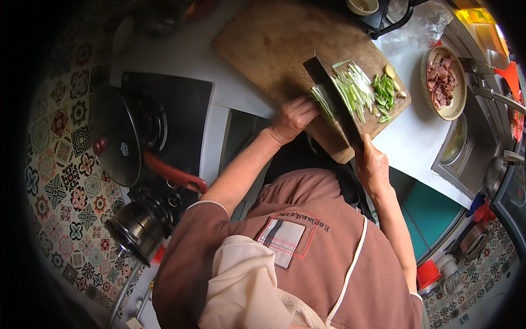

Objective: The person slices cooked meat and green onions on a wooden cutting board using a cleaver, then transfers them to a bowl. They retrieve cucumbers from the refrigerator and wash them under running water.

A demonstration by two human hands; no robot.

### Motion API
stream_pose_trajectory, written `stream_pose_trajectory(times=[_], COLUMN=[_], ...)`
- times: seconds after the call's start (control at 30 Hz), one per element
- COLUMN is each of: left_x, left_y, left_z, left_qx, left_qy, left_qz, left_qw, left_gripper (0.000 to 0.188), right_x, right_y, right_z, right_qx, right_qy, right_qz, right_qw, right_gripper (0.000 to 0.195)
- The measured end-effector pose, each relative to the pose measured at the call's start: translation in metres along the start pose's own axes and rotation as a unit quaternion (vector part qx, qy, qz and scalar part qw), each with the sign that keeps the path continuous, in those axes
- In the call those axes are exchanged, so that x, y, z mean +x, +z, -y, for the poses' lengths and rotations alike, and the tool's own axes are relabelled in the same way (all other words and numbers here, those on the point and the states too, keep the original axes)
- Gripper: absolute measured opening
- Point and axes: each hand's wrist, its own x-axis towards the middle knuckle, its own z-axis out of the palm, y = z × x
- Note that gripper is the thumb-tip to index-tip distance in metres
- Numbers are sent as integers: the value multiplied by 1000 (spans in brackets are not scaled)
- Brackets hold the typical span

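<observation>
My right hand (pixel 372 162) grips the handle of a cleaver (pixel 333 96), whose dark blade crosses the wooden cutting board (pixel 271 45). Fingers bent, my left hand (pixel 295 117) rests at the near edge of the board, its fingertips against a small bunch of green strips (pixel 322 103) left of the blade. Right of the blade lies a pile of pale green and white strips (pixel 355 88). Beyond that are cut green pepper pieces (pixel 384 92), a round yellowish slice (pixel 389 70) and small pale pieces that look like garlic (pixel 402 94).
A bowl of sliced meat (pixel 441 82) stands right of the board, beside the sink (pixel 472 152). On the left, a lidded pan with a red handle (pixel 174 172) and a steel pot (pixel 137 232) sit on the black stove (pixel 181 103). A small bowl (pixel 362 6) is at the top.
</observation>
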Motion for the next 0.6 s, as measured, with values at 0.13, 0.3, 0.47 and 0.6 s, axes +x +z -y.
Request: stream_pose_trajectory(times=[0.13,0.3,0.47,0.6], left_x=[4,3,3,1], left_y=[-1,1,-2,-1], left_z=[0,-4,-4,-5], left_qx=[3,-5,-2,-21], left_qy=[3,-11,-19,-19], left_qz=[-16,-10,-1,-22], left_qw=[1000,1000,1000,999], left_gripper=[22,24,23,21], right_x=[2,7,10,2], right_y=[-35,-4,-5,-18], right_z=[19,17,11,12], right_qx=[-32,-54,-14,-17], right_qy=[43,31,30,13], right_qz=[101,59,40,67], right_qw=[993,996,999,998], right_gripper=[27,35,31,32])
